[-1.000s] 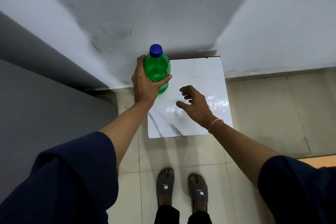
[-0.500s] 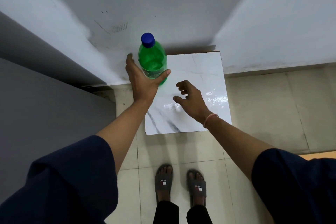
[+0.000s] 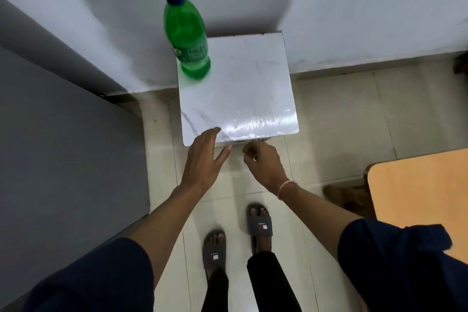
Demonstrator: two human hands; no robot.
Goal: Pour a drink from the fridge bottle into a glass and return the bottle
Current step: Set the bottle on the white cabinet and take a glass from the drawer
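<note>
A green plastic bottle [image 3: 186,35] with a blue cap stands upright on the far left corner of a small white marble-topped stand [image 3: 243,99]. Nothing holds it. My left hand [image 3: 202,159] hovers at the stand's near edge, fingers spread and empty. Beside it, my right hand [image 3: 263,162] hangs with fingers loosely curled, holding nothing. No glass is in view.
A grey appliance side [image 3: 63,147] fills the left. White walls [image 3: 367,12] meet in a corner behind the stand. An orange wooden tabletop [image 3: 420,200] juts in at the right. My sandalled feet [image 3: 238,238] stand on the pale tiled floor.
My left hand has let go of the bottle and drawn back to the stand's near edge. The right hand has pulled back too. The view has shifted back and down.
</note>
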